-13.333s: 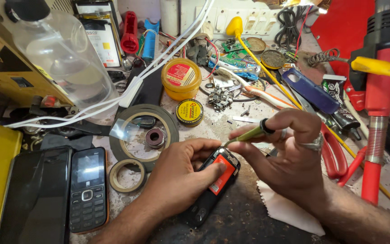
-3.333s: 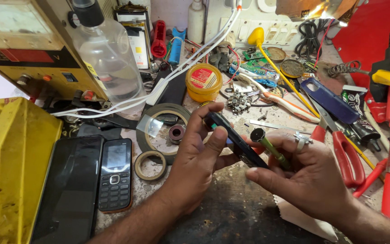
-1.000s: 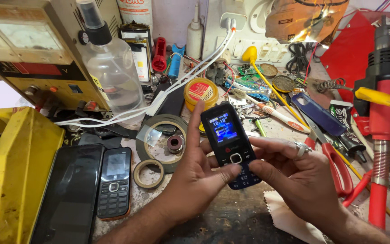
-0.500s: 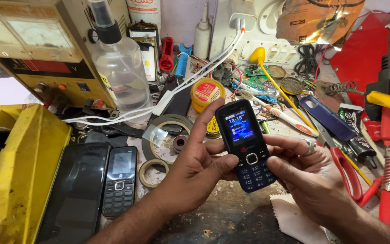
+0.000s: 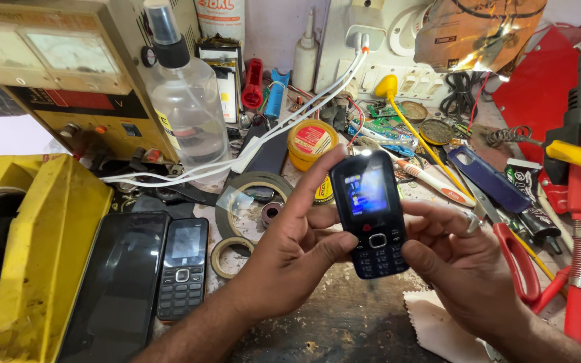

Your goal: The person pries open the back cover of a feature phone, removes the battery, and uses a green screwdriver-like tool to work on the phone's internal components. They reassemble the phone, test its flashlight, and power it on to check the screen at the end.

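Compared with three seconds earlier, when the small black keypad phone (image 5: 373, 220) lay edge-on between the hands and the right one also pinched a green-handled tool, the phone now stands upright with its lit blue screen facing the camera, and the tool is gone from the fingers. Left hand (image 5: 289, 252) grips the phone's left edge, index finger stretched up along the side and thumb pressed across the lower front beside the keypad. Right hand (image 5: 464, 259) closes on the phone's right edge, fingers curled against it and the thumb by the keys. Phone is held clear above the worn dark bench (image 5: 344, 323), between both hands. On the bench to the left lie a second black keypad phone (image 5: 183, 267) and, just beside it, a large black touchscreen phone (image 5: 117, 286). Two rings of tape (image 5: 226, 247) sit just beyond the left hand. A clear plastic bottle with black nozzle (image 5: 184, 101) stands further back, near a round yellow tin with a red label (image 5: 311, 142). Red-handled pliers (image 5: 516, 265) lie right of the right hand.
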{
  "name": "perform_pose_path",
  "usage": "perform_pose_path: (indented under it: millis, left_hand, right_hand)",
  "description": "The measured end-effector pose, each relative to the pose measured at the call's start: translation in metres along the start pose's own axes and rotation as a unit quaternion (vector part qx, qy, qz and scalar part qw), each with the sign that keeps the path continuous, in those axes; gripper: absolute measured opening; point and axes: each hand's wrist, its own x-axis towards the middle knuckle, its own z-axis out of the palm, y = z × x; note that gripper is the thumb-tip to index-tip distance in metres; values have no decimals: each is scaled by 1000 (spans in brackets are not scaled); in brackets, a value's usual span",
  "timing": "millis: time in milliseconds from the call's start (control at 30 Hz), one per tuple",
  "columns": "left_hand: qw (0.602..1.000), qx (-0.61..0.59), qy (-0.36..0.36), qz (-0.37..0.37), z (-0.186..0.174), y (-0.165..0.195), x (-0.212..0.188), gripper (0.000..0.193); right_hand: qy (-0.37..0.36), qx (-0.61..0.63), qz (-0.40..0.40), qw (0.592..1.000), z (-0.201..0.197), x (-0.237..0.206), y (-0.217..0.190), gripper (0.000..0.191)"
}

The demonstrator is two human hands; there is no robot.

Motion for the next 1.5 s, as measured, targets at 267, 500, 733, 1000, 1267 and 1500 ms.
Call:
perform_pose_path:
  millis: [267,500,733,1000,1267,1500]
  left_hand:
    - [987,150,34,42,5,-4,0,91]
    - [987,129,69,72,16,-10,-2,90]
    - [984,119,90,96,25,-14,-6,77]
    - [979,94,173,52,35,-7,-1,53]
    - [987,93,127,9,23,4,0,45]
    - [995,16,96,7,18,9,0,55]
  right_hand:
    - [36,-379,-224,897,18,-4,-10,46]
    - [27,-416,-321,851,32,-3,-24,44]
    - [24,-480,-399,781,29,-3,-22,37]
    - [44,-301,-109,946,20,-11,-8,46]
    - [-1,-75,28,997,-1,-3,3,53]
    - [-117,65,6,991,4,-6,-4,77]
